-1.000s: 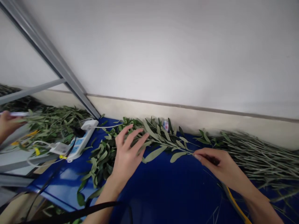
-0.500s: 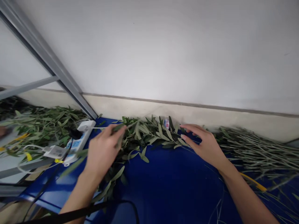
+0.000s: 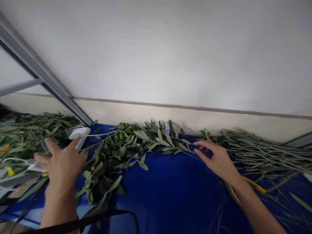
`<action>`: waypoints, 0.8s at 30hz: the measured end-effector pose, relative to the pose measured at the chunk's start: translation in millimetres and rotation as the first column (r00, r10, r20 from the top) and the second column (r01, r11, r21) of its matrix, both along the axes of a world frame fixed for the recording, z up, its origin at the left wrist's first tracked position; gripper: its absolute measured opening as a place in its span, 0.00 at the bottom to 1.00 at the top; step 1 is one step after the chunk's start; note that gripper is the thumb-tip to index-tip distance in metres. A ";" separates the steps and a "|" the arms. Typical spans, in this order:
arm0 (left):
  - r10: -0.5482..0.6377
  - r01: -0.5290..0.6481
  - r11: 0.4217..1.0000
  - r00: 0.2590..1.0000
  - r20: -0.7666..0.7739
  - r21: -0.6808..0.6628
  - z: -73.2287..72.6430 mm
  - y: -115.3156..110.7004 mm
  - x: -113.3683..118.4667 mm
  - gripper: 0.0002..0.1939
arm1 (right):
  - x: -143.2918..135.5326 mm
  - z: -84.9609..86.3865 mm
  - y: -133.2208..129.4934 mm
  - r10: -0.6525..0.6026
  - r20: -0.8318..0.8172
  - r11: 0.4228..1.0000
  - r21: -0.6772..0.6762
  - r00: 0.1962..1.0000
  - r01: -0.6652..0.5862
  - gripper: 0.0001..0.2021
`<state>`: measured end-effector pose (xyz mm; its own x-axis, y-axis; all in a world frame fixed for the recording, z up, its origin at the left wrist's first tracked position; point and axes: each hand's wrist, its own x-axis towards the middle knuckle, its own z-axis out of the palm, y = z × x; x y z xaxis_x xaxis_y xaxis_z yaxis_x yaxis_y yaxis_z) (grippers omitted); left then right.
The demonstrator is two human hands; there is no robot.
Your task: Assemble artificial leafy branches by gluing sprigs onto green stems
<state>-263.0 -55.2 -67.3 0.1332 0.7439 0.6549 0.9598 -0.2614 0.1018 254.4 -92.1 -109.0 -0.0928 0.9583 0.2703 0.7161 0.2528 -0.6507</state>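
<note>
My left hand [image 3: 64, 162] is open, palm down with fingers spread, over the white power strip [image 3: 80, 132] at the left end of the blue surface. It hides part of the strip and partly covers a white charger plug [image 3: 36, 165]. My right hand [image 3: 219, 159] is half curled, thumb and forefinger slightly apart, beside the bare end of a leafy olive-like branch [image 3: 165, 139]. Nothing shows clearly between its fingertips. More leafy branches [image 3: 107, 156] lie heaped between the hands, against the wall.
A bundle of thin stems [image 3: 263, 151] lies right of my right hand, near a yellow-handled tool [image 3: 254, 184]. More cut foliage [image 3: 29, 130] is at the left, beyond a grey metal post [image 3: 65, 100]. A black strap [image 3: 109, 214] crosses the lower foreground.
My left hand has moved left and down from the leaves to over the power strip, its fingers now spread. The right hand has shifted slightly right and down. The view has turned a little.
</note>
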 end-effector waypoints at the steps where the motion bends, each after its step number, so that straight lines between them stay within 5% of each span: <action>1: 0.081 -0.081 0.994 0.997 0.001 0.078 3.6 0.8 22.7 0.15 | -1.4 -5.2 0.9 -0.026 0.062 1.000 0.004 0.998 0.026 0.18; 2: 0.107 -0.108 0.978 0.994 0.017 0.177 5.7 2.1 48.9 0.14 | -3.8 -10.2 2.6 -0.045 0.138 0.999 0.013 0.989 0.044 0.22; 3: 0.011 -0.007 0.984 1.000 -0.022 0.178 6.1 3.6 77.2 0.14 | -7.0 -14.9 5.0 -0.055 0.224 0.998 0.022 0.973 0.052 0.28; 6: -0.265 0.267 0.964 0.959 -0.101 0.007 -2.0 6.6 159.8 0.11 | -18.6 -24.8 16.3 -0.027 0.424 1.000 0.017 0.905 0.022 0.38; 8: -0.493 0.472 0.864 0.864 -0.099 -0.176 -10.9 6.8 201.8 0.16 | -24.5 -28.0 25.5 0.008 0.462 1.000 -0.001 0.887 -0.008 0.29; 10: -0.558 0.526 0.816 0.825 -0.092 -0.238 -17.9 6.6 228.7 0.19 | -27.2 -29.2 33.8 0.043 0.460 0.999 -0.011 0.887 -0.043 0.14; 12: -0.559 0.524 0.817 0.821 -0.112 -0.240 -20.4 7.4 241.5 0.23 | -26.4 -28.7 39.3 0.059 0.449 0.998 -0.009 0.892 -0.061 0.06; 16: -0.523 0.514 0.852 0.844 -0.121 -0.100 -9.6 10.0 238.8 0.23 | -19.8 -20.0 38.8 0.072 0.373 0.996 0.018 0.925 -0.085 0.07; 24: -0.436 0.441 0.837 0.895 -0.093 0.324 46.4 -2.2 217.8 0.25 | -8.5 20.9 27.3 0.070 0.222 0.997 0.025 0.972 -0.078 0.13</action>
<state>-45.2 -57.4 -20.9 0.4062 0.3478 0.8450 0.7375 -0.6708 -0.0785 245.9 -64.7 -88.2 -0.2240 0.9373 0.2671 0.8197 0.3294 -0.4686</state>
